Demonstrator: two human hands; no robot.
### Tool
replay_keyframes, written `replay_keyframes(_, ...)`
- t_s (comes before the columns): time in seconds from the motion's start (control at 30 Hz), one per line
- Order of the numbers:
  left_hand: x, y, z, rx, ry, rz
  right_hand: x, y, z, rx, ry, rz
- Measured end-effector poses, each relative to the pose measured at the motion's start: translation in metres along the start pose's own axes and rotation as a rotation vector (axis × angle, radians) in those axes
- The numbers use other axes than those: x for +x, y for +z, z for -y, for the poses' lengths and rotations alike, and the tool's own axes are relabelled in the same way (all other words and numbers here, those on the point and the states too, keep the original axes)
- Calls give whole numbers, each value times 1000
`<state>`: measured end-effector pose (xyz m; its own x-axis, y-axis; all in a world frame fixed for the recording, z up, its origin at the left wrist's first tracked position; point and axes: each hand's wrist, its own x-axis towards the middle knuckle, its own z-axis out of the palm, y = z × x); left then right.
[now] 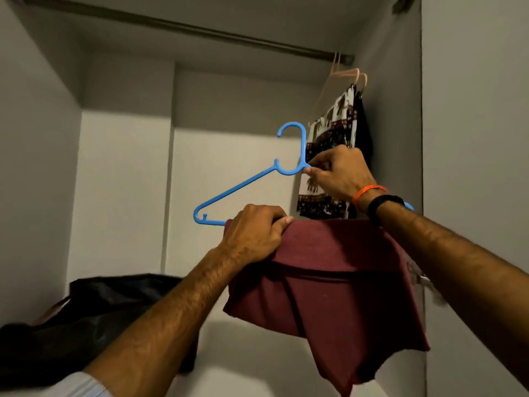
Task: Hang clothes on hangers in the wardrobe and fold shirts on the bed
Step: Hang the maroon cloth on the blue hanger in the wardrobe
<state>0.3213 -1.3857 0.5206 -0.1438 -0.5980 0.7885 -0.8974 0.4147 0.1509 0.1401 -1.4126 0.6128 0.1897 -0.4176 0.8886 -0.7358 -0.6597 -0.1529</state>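
At centre frame a soft, limp maroon cloth garment [329, 285] drapes over the bar of a light, rigid blue plastic hanger [243, 184]. The right hand [337, 174] pinches the hanger's neck; the left hand [254, 233] clamps fabric against the bar. I'd lift by the neck; cloth may slide.

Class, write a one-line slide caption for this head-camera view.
Right hand pinches a blue hanger by its neck while left hand grips the maroon cloth draped over its bar, below the wardrobe rail.
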Motion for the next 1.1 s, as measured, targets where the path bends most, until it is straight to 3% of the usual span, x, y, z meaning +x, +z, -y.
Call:
replay_keyframes(0.53, 245, 30, 115, -278, 269, -208, 217, 61, -31, -450, -23, -244)
replay_keyframes(1.1, 400, 63, 86, -335, 452, -459, 334, 29, -98, -646, -1, -420)
